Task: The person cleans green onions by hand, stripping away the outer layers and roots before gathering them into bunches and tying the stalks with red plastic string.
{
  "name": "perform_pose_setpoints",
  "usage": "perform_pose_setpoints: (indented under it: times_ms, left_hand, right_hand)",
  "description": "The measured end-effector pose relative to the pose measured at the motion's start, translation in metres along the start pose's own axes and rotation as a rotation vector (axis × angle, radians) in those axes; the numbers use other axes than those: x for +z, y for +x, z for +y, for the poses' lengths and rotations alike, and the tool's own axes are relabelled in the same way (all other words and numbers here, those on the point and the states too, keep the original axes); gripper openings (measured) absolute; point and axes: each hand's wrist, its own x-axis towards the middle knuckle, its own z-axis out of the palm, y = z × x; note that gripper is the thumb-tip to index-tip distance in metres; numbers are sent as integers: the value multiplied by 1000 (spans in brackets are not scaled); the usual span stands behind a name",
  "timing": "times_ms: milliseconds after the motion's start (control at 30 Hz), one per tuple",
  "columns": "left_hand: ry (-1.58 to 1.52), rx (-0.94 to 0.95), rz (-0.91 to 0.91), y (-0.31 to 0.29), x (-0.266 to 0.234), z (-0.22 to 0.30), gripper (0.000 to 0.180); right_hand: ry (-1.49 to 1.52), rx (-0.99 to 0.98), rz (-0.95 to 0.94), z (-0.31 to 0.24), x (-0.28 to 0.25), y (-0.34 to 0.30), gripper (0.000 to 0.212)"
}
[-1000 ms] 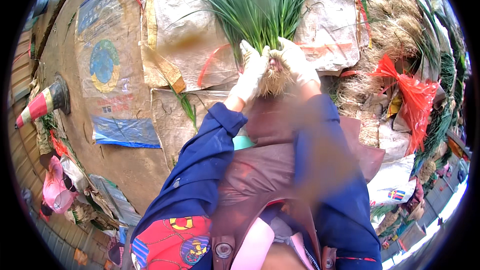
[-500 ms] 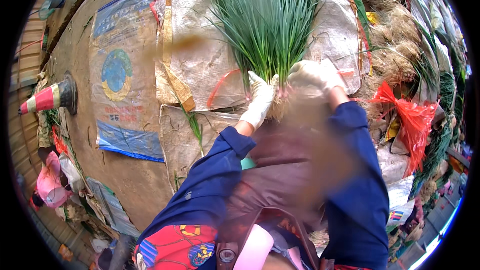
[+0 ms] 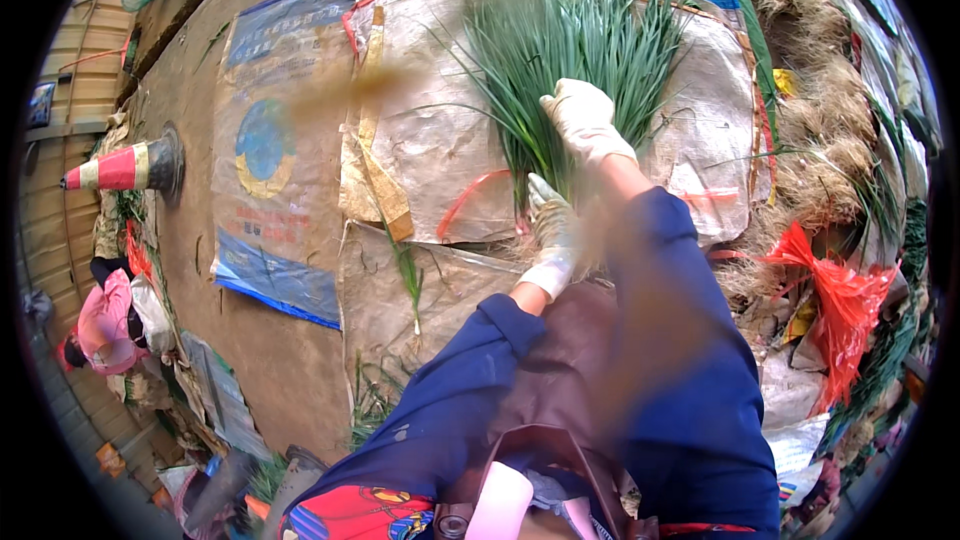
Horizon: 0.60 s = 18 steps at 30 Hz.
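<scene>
A large bunch of green onions (image 3: pixel 520 70) lies on a pale woven sack (image 3: pixel 420 140) in front of me, leaves fanned out toward the far side. My left hand (image 3: pixel 552 232), in a soiled white glove, is closed at the lower stems at the near end. Further up the bunch, my right hand (image 3: pixel 585 120), also gloved in white, has its fingers curled on the leaves. The root ends are mostly hidden by my hands and a brown blur on the picture. A maroon apron (image 3: pixel 545 350) covers my lap, close to the roots.
At left, another flattened sack (image 3: pixel 285 150) lies by a red-and-white traffic cone (image 3: pixel 125 168). Piled green onions with roots outward (image 3: pixel 815 130) line the right side, near a red plastic bag (image 3: pixel 840 300). A person in pink (image 3: pixel 108 325) is at far left. Loose green onions (image 3: pixel 408 275) lie nearby.
My right hand has moved from the root end up onto the leaves. My left hand stays low by the stems, its fingers now closer together. The whole view has shifted slightly.
</scene>
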Motion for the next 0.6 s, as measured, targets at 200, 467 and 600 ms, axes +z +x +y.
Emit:
perform_pose_setpoints:
  times_ms: [200, 467, 600]
  left_hand:
    - [-13, -10, -146, -2, -16, 9, 124]
    - [-133, -36, -166, 1, -16, 11, 124]
    - [-248, -6, -135, 4, -26, -6, 125]
  right_hand:
    - [902, 33, -178, 24, 9, -4, 20]
    - [1006, -91, -85, 27, -39, -43, 24]
    - [910, -144, -98, 48, -126, -92, 24]
